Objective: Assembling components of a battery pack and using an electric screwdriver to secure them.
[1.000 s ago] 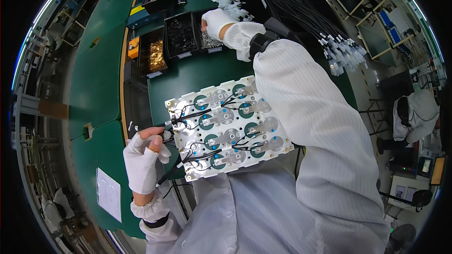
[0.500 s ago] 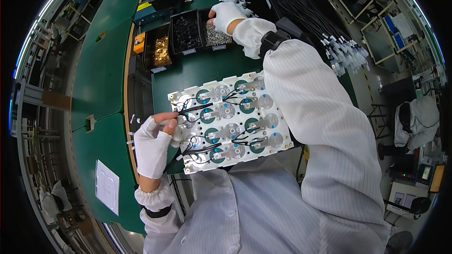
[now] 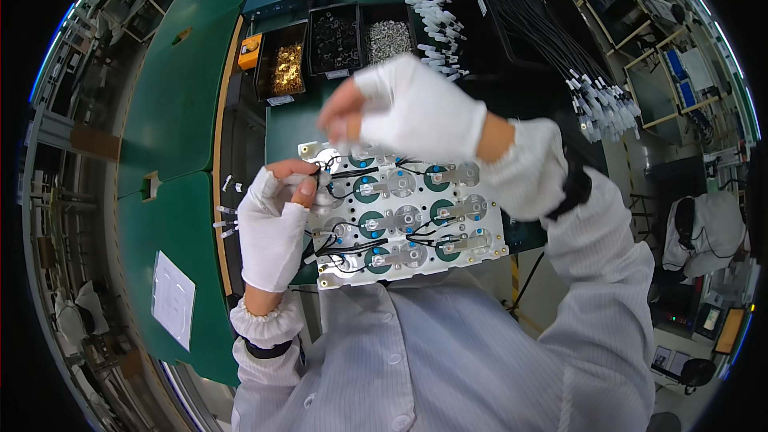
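A white perforated plate (image 3: 472, 258) lies in front of me, with clear discs, metal tabs, blue dots and green showing through its round openings. Bundles of black wires (image 3: 350, 249) branch across it. My left hand (image 3: 274, 228), in a white fingerless glove, pinches black wire at the plate's upper left corner; the exact piece between thumb and forefinger is partly hidden. Gloved the same way, my right hand (image 3: 424, 112) hovers above the plate's far edge. Its bent fingers are blurred, and whether they hold anything small cannot be made out.
Beyond the plate stand black bins of brass-coloured parts (image 3: 288, 69), black clips (image 3: 334, 38) and silver hardware (image 3: 390, 38). White-tipped connectors (image 3: 436, 20) lie right of them, then a bundle of black cables (image 3: 544, 32). A paper sheet (image 3: 174, 301) rests on the green table at left.
My right hand has come back from the silver hardware bin to above the plate. The left hand has shifted slightly up and right, still pinching at the corner. The view has moved a little.
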A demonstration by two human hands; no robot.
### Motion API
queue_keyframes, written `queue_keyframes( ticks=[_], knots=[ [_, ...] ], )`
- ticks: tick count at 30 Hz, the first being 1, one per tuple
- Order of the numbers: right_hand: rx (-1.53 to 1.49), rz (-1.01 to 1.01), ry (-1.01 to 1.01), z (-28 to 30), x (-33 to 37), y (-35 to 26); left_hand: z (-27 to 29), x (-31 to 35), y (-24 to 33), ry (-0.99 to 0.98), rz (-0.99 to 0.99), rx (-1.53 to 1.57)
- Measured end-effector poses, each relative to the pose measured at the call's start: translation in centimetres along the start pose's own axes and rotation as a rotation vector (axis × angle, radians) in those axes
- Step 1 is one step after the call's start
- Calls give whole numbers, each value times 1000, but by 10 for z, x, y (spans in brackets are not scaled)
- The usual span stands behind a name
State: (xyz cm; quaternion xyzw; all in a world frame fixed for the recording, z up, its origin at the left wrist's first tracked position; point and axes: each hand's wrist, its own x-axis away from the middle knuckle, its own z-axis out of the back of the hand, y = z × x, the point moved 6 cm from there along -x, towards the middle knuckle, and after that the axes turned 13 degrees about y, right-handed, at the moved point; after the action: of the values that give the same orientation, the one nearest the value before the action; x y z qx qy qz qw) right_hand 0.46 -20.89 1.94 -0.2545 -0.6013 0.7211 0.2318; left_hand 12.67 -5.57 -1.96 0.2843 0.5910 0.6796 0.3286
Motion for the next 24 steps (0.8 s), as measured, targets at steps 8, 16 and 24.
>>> queue_keyframes(
  ticks=[8, 16, 24],
  knots=[
    [-151, -114, -66, -12, 42, 14, -21, 13, 11, -25, -12, 89],
    [-191, -183, -96, -12, 48, 20, -22, 13, 6, -40, -96, 17],
    [-181, -190, -37, -10, 51, 22, -26, 15, 3, -38, -118, 2]
  ],
)
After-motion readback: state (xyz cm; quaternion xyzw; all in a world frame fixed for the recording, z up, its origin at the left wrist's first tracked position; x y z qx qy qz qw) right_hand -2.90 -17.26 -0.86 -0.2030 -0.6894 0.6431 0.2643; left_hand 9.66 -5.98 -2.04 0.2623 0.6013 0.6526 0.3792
